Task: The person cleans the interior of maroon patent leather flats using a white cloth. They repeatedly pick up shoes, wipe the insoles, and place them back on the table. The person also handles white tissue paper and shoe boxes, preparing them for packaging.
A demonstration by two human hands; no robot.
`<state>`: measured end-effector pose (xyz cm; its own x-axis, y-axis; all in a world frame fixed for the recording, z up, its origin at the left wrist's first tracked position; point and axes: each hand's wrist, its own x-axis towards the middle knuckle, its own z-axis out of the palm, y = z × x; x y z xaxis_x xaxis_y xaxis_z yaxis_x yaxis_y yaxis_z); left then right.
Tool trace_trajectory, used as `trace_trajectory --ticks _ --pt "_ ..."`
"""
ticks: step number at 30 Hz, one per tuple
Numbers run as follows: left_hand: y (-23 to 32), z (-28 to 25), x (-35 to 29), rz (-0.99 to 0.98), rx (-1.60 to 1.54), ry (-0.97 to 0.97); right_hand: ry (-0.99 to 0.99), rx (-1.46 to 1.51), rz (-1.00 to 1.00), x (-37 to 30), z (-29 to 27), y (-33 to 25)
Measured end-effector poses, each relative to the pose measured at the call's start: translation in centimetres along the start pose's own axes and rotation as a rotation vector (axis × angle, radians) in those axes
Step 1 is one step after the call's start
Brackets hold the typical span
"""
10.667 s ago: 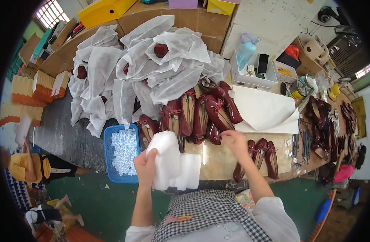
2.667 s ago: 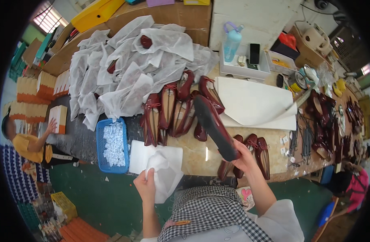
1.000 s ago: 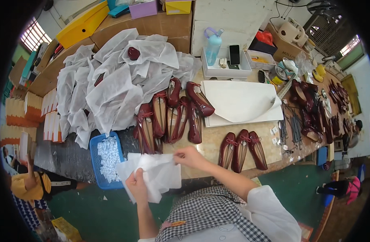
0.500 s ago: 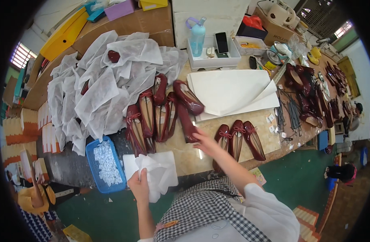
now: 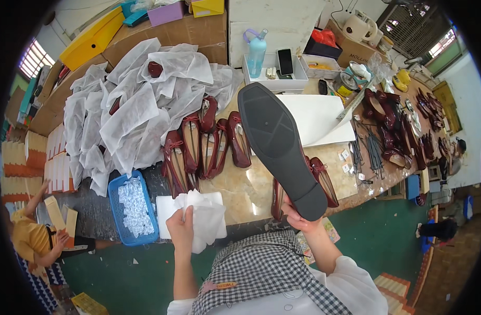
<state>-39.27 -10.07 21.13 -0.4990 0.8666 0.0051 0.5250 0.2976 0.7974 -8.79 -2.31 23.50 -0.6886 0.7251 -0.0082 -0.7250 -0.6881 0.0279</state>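
Note:
My right hand [image 5: 302, 216] grips a dark red ballet flat [image 5: 268, 126] by the heel end, its black sole turned up and filling the middle of the view. Crumpled white tissue [image 5: 204, 219] is pinched in my left hand [image 5: 180, 224] above a white sheet stack [image 5: 219, 202] at the table's front edge. Several dark red bow-front flats [image 5: 190, 144] stand close together behind that stack, with a single flat [image 5: 239, 139] at their right. Partly hidden behind the held shoe, more flats [image 5: 324, 181] sit near the front edge.
A heap of white tissue [image 5: 141, 105] with shoes among it covers the back left. The blue basket [image 5: 113, 210] holds small clear packets. White paper sheets [image 5: 319, 113], a white box [image 5: 277, 84] with a bottle and phone, and dark red shoes [image 5: 387, 121] lie farther right.
My right hand has lifted the flat off the table and turned its sole up. My left hand keeps the tissue. A co-worker at far left has shifted, with box pieces near the hands.

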Motion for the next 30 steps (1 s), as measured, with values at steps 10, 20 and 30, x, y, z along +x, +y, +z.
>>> trace_trajectory --ticks 10,20,30 --pt "-3.7 -3.0 2.0 0.168 0.368 0.180 -0.073 -2.096 0.443 0.9 5.8 2.4" --pt "2.6 -4.8 -5.6 0.230 0.092 0.212 0.216 -0.967 0.413 11.3 -3.2 13.9" --pt "-1.9 -4.9 -2.3 -0.147 -0.178 0.253 -0.139 -1.491 0.174 15.1 -3.0 16.9"
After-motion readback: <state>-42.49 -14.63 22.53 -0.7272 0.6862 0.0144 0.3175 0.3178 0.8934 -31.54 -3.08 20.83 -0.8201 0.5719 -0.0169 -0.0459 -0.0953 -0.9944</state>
